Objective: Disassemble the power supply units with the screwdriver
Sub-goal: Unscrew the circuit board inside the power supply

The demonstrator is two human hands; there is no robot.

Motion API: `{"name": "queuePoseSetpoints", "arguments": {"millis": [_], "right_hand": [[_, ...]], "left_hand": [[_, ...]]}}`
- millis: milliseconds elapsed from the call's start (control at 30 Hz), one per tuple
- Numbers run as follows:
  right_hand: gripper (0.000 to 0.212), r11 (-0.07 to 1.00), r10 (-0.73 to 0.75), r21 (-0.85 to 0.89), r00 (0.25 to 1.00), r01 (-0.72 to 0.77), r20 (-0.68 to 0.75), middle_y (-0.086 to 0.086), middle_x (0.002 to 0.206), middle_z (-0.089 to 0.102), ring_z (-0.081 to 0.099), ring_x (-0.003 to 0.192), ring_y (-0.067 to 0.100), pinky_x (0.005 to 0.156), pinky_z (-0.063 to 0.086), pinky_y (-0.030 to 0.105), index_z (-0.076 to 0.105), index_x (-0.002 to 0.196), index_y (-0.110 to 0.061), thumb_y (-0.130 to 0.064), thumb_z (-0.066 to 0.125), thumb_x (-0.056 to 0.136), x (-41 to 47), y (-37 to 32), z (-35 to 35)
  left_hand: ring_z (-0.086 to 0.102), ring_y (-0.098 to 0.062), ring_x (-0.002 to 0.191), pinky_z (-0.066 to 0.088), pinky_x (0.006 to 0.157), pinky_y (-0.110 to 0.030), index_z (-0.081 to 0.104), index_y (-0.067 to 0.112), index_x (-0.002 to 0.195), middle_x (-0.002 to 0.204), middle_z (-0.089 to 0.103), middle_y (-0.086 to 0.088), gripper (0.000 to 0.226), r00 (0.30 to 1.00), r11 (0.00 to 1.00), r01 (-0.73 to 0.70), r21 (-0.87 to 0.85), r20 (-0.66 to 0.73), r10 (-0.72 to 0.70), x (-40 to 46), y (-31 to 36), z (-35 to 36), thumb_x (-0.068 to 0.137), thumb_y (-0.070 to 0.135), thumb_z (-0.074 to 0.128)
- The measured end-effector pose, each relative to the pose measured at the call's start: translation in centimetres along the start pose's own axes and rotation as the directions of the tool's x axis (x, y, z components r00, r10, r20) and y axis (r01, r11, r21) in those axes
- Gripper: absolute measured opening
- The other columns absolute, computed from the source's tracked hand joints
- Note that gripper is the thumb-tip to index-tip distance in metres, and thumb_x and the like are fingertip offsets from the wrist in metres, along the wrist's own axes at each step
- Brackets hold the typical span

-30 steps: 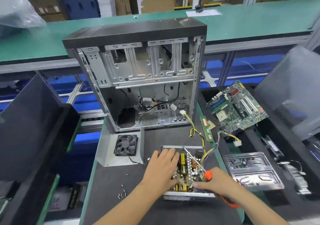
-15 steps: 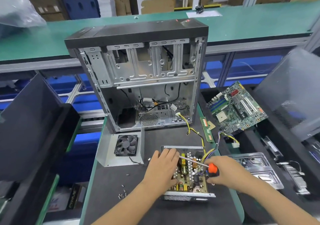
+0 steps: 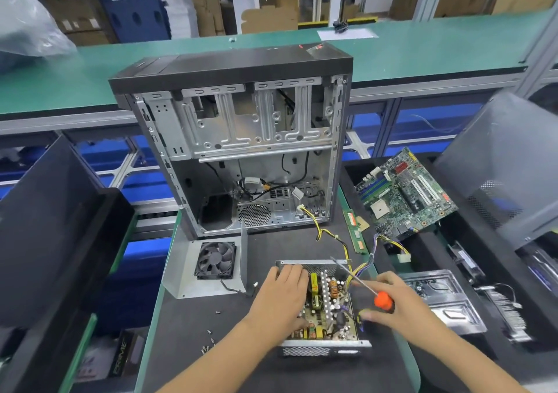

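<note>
An opened power supply unit (image 3: 324, 346) lies on the dark mat in front of me, its circuit board (image 3: 327, 308) exposed. My left hand (image 3: 279, 297) rests flat on the board's left side, fingers reaching the far metal wall. My right hand (image 3: 392, 299) holds the orange-handled screwdriver (image 3: 383, 299) at the unit's right edge; the thin shaft slants up-left, tip near the far right corner. The unit's yellow and black cable bundle (image 3: 332, 235) runs back toward the case.
An empty computer case (image 3: 235, 139) stands upright behind the unit. The unit's cover with a fan (image 3: 215, 259) lies to the left. Loose screws (image 3: 210, 339) dot the mat. A motherboard (image 3: 406, 193) and metal trays (image 3: 437, 299) fill the black bins at right.
My right hand with the screwdriver has moved right and back from the unit's near edge to its right side; the shaft swung toward the far right corner. The left hand stays put.
</note>
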State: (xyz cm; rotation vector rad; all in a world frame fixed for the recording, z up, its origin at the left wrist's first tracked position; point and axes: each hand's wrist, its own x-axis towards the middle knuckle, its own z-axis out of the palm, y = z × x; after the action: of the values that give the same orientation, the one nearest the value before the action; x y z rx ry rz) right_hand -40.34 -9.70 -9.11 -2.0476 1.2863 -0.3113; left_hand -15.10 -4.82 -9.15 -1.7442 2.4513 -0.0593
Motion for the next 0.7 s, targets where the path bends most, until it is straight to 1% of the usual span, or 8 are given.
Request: {"name": "queuePoseSetpoints", "arguments": {"millis": [100,200,267,367,400,533,600,700], "right_hand": [[0.023,0.987,-0.135,0.084,0.991,0.136,-0.021,-0.021,0.096,0.056,0.057,0.087,0.000,0.077,0.043,0.019,0.067,0.091,-0.052,-0.056,0.075,0.069,-2.5,-2.3,-0.8],[0.032,0.980,-0.172,-0.069,0.967,0.188,0.189,-0.044,0.108,0.047,0.051,0.105,-0.013,0.090,0.039,0.010,0.051,0.098,-0.071,-0.077,0.059,0.068,-4.5,-3.5,0.9],[0.038,0.966,-0.181,-0.159,0.971,0.205,0.155,-0.050,0.102,0.048,0.053,0.102,-0.015,0.085,0.037,0.001,0.060,0.103,-0.060,-0.059,0.075,0.068,-5.0,-3.8,2.1],[0.055,0.939,-0.247,-0.245,0.969,0.241,0.007,-0.031,0.082,0.061,0.043,0.059,-0.009,0.055,0.039,0.000,0.065,0.083,-0.046,-0.025,0.092,0.039,-4.8,-3.8,2.1],[0.053,0.935,-0.252,-0.253,0.968,0.249,0.024,-0.029,0.083,0.060,0.044,0.059,-0.006,0.053,0.039,0.002,0.063,0.084,-0.044,-0.024,0.090,0.042,-4.7,-4.1,2.0],[0.027,0.942,-0.218,-0.258,0.976,0.216,0.023,-0.025,0.110,0.052,0.047,0.084,0.002,0.076,0.038,0.010,0.058,0.107,-0.044,-0.034,0.057,0.083,-4.6,-3.6,2.2],[0.023,0.922,-0.226,-0.309,0.972,0.234,0.062,-0.022,0.099,0.052,0.042,0.075,0.001,0.074,0.043,0.013,0.059,0.101,-0.044,-0.033,0.061,0.081,-4.4,-3.9,2.1],[0.044,0.912,-0.289,-0.299,0.957,0.282,0.023,-0.020,0.075,0.052,0.030,0.054,-0.001,0.045,0.042,0.012,0.060,0.076,-0.042,-0.023,0.087,0.048,-4.5,-4.2,2.0]], "left_hand": [[0.038,-0.029,0.121,0.034,0.102,-0.042,0.032,0.001,0.137,0.132,0.040,-0.013,0.083,0.999,1.000,-0.011,-0.013,0.042,0.012,0.3,0.0,-0.3,0.080,0.050,0.069],[0.040,-0.027,0.124,0.036,0.103,-0.038,0.031,0.002,0.139,0.134,0.037,-0.012,0.085,0.993,0.996,-0.030,-0.078,0.111,0.039,0.7,-0.5,-0.8,0.078,0.038,0.077],[0.043,-0.027,0.119,0.038,0.100,-0.037,0.035,0.002,0.137,0.133,0.038,-0.012,0.077,0.988,0.991,-0.049,-0.128,0.138,0.067,0.9,-0.9,-1.0,0.078,0.026,0.078],[0.047,-0.028,0.113,0.045,0.095,-0.037,0.038,0.004,0.136,0.133,0.039,-0.010,0.073,0.987,0.967,-0.056,-0.247,0.134,0.091,0.9,-1.4,-1.0,0.078,0.024,0.077],[0.047,-0.028,0.115,0.046,0.096,-0.037,0.035,0.005,0.139,0.135,0.037,-0.009,0.078,0.988,0.951,-0.042,-0.307,0.126,0.085,0.9,-1.6,-0.9,0.077,0.026,0.077],[0.035,-0.019,0.135,0.033,0.108,-0.024,0.015,0.010,0.153,0.152,0.023,0.001,0.096,0.997,0.872,-0.012,-0.489,0.058,0.046,-0.4,-1.9,0.0,0.080,0.033,0.073],[0.028,-0.014,0.140,0.023,0.111,-0.017,0.012,0.013,0.154,0.154,0.017,0.007,0.098,0.999,0.841,-0.003,-0.541,0.034,0.025,-1.4,-2.2,0.6,0.081,0.038,0.071],[0.025,-0.009,0.140,0.016,0.111,-0.010,0.014,0.015,0.153,0.152,0.017,0.011,0.096,1.000,0.796,0.018,-0.605,0.021,-0.007,-2.3,-2.4,0.8,0.080,0.041,0.070]]}}
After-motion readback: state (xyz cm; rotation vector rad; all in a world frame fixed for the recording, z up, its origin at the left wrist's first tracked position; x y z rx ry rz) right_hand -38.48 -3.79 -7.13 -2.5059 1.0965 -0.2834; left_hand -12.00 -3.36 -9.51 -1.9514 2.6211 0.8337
